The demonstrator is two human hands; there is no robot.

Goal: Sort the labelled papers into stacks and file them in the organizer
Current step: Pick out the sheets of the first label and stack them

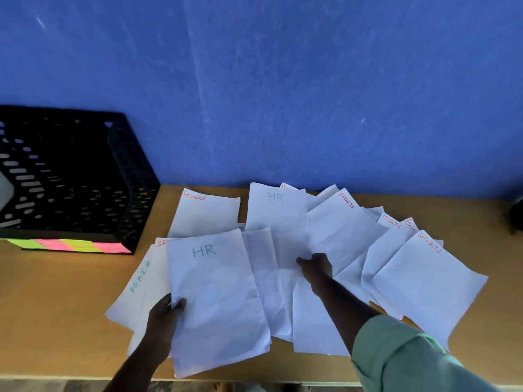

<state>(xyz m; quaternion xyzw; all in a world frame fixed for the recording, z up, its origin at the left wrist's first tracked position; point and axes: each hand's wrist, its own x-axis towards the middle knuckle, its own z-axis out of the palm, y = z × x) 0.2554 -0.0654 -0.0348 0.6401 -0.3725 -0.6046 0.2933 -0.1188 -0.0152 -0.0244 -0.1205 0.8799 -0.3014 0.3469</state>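
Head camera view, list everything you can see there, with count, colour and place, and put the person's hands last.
White paper sheets labelled HR: two, blue lettering; one far centre, one near left.
White sheets labelled SPORTS: three readable, red lettering, fanned to the right.
White sheet labelled FINANCE: one, red lettering, far left of the spread.
White sheet labelled ADMIN: one, green lettering, partly under the near HR sheet.
Other white sheets: several, labels hidden or cut off.
Black perforated plastic organizer: one, far left.
Sticky notes: a row, green and pink, along the organizer's front.
Wooden table: one, tan.
Wall: blue, behind the table.
Hands: left hand grips the near HR sheet; right hand pinches the far HR sheet.
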